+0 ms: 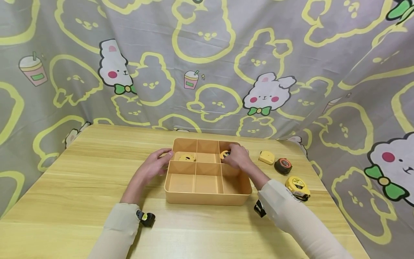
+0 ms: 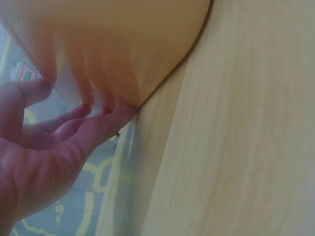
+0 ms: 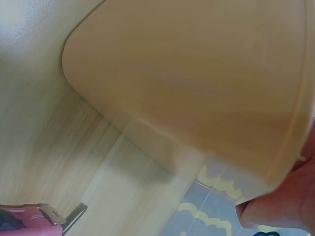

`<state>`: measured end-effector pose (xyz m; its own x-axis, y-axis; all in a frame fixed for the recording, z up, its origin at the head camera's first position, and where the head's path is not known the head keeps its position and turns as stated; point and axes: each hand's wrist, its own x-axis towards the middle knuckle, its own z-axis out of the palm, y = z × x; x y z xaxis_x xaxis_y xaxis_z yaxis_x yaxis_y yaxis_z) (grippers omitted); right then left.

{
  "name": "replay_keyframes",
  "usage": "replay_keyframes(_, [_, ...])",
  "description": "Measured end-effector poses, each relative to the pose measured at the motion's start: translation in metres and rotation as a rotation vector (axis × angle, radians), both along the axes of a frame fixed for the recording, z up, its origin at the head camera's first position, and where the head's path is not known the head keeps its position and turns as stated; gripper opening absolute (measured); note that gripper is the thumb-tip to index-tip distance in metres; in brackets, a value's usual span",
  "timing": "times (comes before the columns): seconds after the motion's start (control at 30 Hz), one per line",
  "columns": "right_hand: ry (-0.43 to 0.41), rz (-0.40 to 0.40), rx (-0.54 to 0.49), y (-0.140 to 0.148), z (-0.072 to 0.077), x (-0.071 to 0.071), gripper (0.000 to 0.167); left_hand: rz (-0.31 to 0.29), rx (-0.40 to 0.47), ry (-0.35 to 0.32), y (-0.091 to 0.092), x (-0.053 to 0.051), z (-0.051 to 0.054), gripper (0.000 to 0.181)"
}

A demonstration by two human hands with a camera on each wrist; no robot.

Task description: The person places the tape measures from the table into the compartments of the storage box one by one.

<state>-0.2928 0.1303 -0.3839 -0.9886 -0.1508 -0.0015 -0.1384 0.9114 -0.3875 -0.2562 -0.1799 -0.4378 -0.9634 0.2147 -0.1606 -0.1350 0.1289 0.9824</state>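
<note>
An orange box (image 1: 208, 198) with six compartments stands on the table. My left hand (image 1: 155, 164) touches the box's left outer wall with its fingertips; in the left wrist view the left hand (image 2: 54, 142) shows relaxed fingers against that wall. My right hand (image 1: 237, 157) reaches into the back right compartment and holds a yellow-and-black tape measure (image 1: 224, 155), partly hidden by the fingers. Another yellow tape measure (image 1: 187, 158) lies in the back left compartment. In the right wrist view the box's outer wall (image 3: 187, 73) hides most of the right hand (image 3: 285, 204).
Right of the box lie a small yellow tape measure (image 1: 266, 157), a black-and-orange tape measure (image 1: 283, 166) and a larger yellow tape measure (image 1: 298, 187). A patterned curtain (image 1: 213, 72) hangs behind the wooden table (image 1: 194, 233).
</note>
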Motion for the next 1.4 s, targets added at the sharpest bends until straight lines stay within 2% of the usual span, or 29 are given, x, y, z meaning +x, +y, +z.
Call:
replay_keyframes(0.5, [-0.007,0.009,0.008,0.0001,0.0007,-0.0014,0.039,-0.007,0.011,0.004,-0.0007,-0.0001,0.0002,0.06])
replay_keyframes(0.93, [-0.017,0.017,-0.013,0.0007,0.0008,-0.0002,0.048,-0.006,0.007,0.004,-0.001,0.0,0.0,0.059])
replay_keyframes(1.27, [-0.007,0.018,-0.055,0.0022,-0.0016,0.0011,0.049,-0.003,0.009,0.003,-0.0008,0.0,0.0001,0.058])
replay_keyframes(1.4, [-0.031,0.026,-0.102,0.0047,0.0018,0.0034,0.051,0.0,0.006,0.002,-0.0002,0.0001,0.0005,0.058])
